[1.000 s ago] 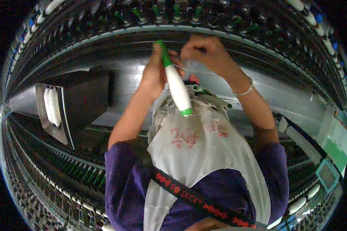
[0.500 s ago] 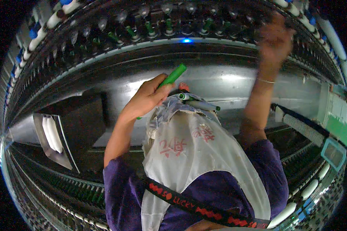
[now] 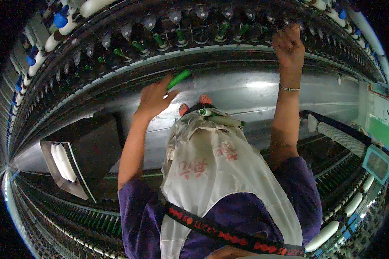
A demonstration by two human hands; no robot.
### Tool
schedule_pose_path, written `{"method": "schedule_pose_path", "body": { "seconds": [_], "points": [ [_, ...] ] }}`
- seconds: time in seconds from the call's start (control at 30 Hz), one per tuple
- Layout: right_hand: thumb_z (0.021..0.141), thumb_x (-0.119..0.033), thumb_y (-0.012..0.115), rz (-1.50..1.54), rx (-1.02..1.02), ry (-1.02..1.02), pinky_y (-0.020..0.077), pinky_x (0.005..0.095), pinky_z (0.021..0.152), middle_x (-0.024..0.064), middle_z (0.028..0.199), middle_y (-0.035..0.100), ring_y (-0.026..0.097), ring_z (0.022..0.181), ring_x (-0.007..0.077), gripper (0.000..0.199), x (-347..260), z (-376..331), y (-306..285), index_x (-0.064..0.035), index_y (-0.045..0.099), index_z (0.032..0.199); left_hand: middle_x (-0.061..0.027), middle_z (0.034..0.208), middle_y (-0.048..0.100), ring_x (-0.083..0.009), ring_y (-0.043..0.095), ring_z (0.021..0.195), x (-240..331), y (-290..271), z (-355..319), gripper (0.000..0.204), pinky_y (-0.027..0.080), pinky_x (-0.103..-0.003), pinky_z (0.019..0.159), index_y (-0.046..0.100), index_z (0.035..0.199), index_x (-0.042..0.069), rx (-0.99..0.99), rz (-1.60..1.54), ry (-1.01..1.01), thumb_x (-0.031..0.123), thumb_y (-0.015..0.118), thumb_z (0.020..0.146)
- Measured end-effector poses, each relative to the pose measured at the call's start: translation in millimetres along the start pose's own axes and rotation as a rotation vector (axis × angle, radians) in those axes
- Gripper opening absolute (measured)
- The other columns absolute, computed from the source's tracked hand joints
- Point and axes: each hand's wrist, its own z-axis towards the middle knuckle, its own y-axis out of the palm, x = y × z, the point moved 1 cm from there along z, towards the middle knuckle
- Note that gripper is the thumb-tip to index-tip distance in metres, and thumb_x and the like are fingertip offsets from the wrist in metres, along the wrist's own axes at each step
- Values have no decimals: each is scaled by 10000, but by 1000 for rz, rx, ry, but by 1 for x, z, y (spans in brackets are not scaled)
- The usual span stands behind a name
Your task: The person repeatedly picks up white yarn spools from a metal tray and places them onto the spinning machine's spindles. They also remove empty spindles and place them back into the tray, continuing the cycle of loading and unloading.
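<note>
My left hand (image 3: 156, 98) is closed around a green tube-shaped bobbin (image 3: 179, 79), whose end sticks out past the fingers, over the aisle floor. Reaching to the far machine, my right hand (image 3: 289, 47) has its fingers pinched together at the row of spindles; whatever is between them is hidden. Along that row, several green bobbins (image 3: 160, 41) stand on spindles to the left of my right hand. More tubes with green ends (image 3: 224, 118) lie at the front of my white apron (image 3: 220, 168).
The spinning machine's long rail (image 3: 170, 55) curves across in front of me. White yarn packages (image 3: 69, 23) hang above it at the left. A dark box with white rolls (image 3: 62, 162) stands to my left, a ribbed roller (image 3: 341, 138) to my right. Another machine runs behind me.
My left hand has moved left with the green bobbin. My right hand has shifted left and a little lower along the spindles. A blue light on the rail no longer shows.
</note>
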Motion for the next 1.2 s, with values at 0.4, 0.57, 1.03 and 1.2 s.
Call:
{"method": "schedule_pose_path", "body": {
  "seconds": [0.4,0.57,1.03,1.2],
  "points": [
    [931,-379,584,-2212,-3,-255,530,473,570,123,796,696,687,708,316,283,183,-18,-95,-279,678,1179,-71,807,646,-166,625,755,-210,19,-66,331,497,-319,671,543,1174,53,696,-1403,-485,281,642,955],
    [867,-346,620,-2460,-7,-204,527,472,543,116,766,693,684,675,324,351,202,23,-92,-304,646,1214,-40,828,645,-124,587,739,-205,-33,-43,285,479,-289,675,558,1123,44,625,-834,-378,271,632,968],
    [857,-256,733,-2190,126,-113,484,314,602,78,714,669,621,645,178,163,26,-64,-81,-109,773,916,-62,1098,658,-164,617,996,-65,54,17,364,554,-349,784,554,1230,73,677,-1140,-307,343,586,988],
    [842,-226,749,-2002,5,-47,534,298,683,78,805,731,682,722,194,167,43,-72,-104,-84,777,927,-151,1020,642,-236,655,874,-98,21,31,375,598,-394,739,491,1104,23,720,-1350,-533,356,603,973]
  ]
}}
